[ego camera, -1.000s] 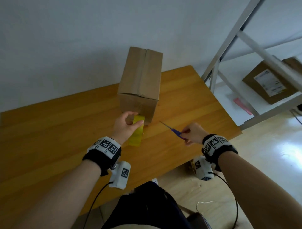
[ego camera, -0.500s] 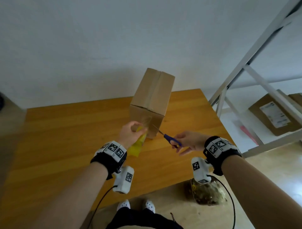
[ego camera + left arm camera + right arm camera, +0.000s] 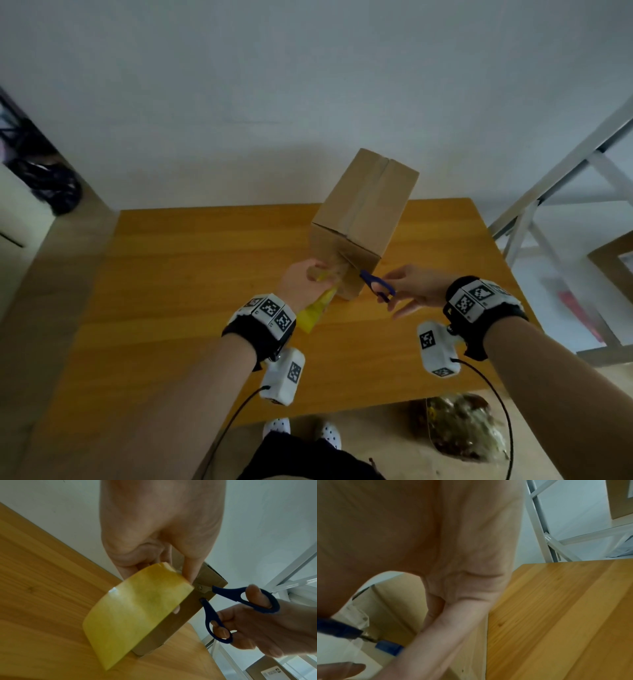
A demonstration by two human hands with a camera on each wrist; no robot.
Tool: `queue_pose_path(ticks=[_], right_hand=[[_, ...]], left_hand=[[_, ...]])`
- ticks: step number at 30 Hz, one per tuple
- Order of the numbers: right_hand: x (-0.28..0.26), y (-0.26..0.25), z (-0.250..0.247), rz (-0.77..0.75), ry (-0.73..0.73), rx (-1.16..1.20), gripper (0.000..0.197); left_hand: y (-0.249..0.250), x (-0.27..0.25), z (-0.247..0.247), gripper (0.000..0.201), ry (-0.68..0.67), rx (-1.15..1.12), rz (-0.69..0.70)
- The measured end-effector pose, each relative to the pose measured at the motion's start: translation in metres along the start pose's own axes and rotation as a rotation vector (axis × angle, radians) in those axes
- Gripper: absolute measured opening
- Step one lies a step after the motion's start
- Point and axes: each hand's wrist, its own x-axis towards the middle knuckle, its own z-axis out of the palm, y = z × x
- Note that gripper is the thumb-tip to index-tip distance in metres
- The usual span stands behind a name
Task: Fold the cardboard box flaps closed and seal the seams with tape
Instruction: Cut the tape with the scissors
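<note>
Since 1 second ago the blue-handled scissors (image 3: 376, 288) have closed in from off to the right of the brown cardboard box (image 3: 363, 222) until their blades meet its near face, right by the yellow roll of packing tape (image 3: 315, 310), and the left hand (image 3: 303, 282) has lifted that roll up from the wooden tabletop (image 3: 171, 291) against the same face.

Black-and-white square marker tags sit on both wristbands and on the 2 white wrist cameras; none carries readable writing. In the left wrist view a white label on another brown box (image 3: 267, 672) down on the floor shows print too small to read.

The cardboard box stands on the far right part of the tabletop, tall and narrow, its top flaps folded shut with a glossy clear strip running down the centre seam and over the near edge. From the left wrist, the left hand's fingers (image 3: 190, 566) curl over the tape roll (image 3: 135, 608) and pin it to the cardboard. The right hand (image 3: 414, 291) grips the scissors (image 3: 240, 601), thumb through 1 blue loop and fingers through the other, the handles spread apart.
</note>
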Motion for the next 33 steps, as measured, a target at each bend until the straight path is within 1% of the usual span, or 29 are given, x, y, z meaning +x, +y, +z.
queue_pose_path(ticks=[3, 8, 10, 13, 17, 19, 22, 27, 30, 33], right_hand=[[0.001, -0.002, 0.001, -0.011, 0.000, -0.001, 0.034], [0.003, -0.001, -0.001, -0.030, 0.038, -0.029, 0.043], [0.005, -0.001, -0.002, -0.034, 0.056, -0.053, 0.039], [0.006, 0.000, -0.004, -0.046, 0.066, -0.072, 0.027], [0.006, 0.002, -0.008, -0.060, 0.084, -0.084, 0.023], [0.005, 0.002, -0.009, -0.066, 0.092, -0.097, 0.020], [0.004, 0.000, -0.009, -0.072, 0.092, -0.098, 0.014], [0.004, -0.001, -0.005, -0.064, 0.095, -0.104, 0.015], [0.003, 0.002, -0.006, -0.059, 0.118, -0.101, 0.018], [0.004, 0.003, -0.005, -0.063, 0.118, -0.115, 0.017]], left_hand=[[-0.002, 0.002, 0.000, 0.029, 0.014, -0.006, 0.007], [-0.006, 0.005, -0.002, 0.029, -0.022, 0.013, -0.010], [-0.005, 0.004, -0.003, 0.030, -0.023, 0.020, 0.001], [-0.004, 0.004, -0.004, 0.027, -0.041, 0.018, 0.034], [-0.001, 0.003, -0.007, 0.027, -0.054, 0.049, 0.053], [0.001, 0.002, -0.010, 0.029, -0.048, 0.101, 0.064], [0.004, 0.002, -0.017, 0.032, -0.043, 0.243, 0.076], [0.001, 0.004, -0.026, 0.032, -0.057, 0.393, 0.126], [-0.014, 0.002, -0.033, 0.033, -0.079, 0.450, 0.064], [-0.034, -0.001, -0.037, 0.032, -0.103, 0.408, 0.010]])
